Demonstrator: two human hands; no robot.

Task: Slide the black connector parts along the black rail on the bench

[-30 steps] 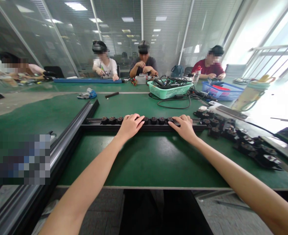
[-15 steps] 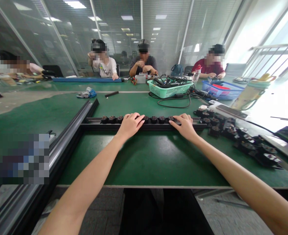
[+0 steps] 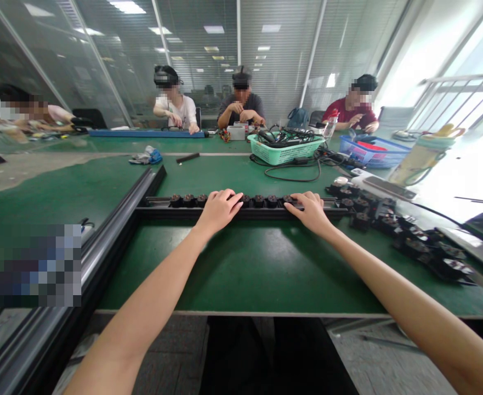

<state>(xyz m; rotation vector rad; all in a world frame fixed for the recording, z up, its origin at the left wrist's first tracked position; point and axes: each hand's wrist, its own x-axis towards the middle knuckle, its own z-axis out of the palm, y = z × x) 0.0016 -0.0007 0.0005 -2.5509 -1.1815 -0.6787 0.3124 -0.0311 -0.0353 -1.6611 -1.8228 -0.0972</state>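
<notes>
A black rail (image 3: pixel 175 212) lies crosswise on the table, with a row of round black socket modules (image 3: pixel 188 200) seated along it. My left hand (image 3: pixel 221 208) reaches over the middle of the row, its fingers closed around a module that they mostly cover. Farther right, my right hand (image 3: pixel 310 213) has thumb and forefinger on either side of another socket module (image 3: pixel 288 199). Between the hands, several modules stand uncovered. The rail's left end meets a long black and grey profile (image 3: pixel 120 219) that runs toward me.
Loose black modules (image 3: pixel 418 236) are heaped at the right. Behind them stand a bottle (image 3: pixel 420 159) and a phone (image 3: pixel 389 186). A green basket (image 3: pixel 266 155) of cables, a blue basket (image 3: pixel 373 159) and a cloth (image 3: pixel 146 156) lie farther back. Several people sit beyond.
My hands stay in place on the row. Across the table, one person's raised hand has come down to the blue bar, and the person at far right has lifted a hand slightly.
</notes>
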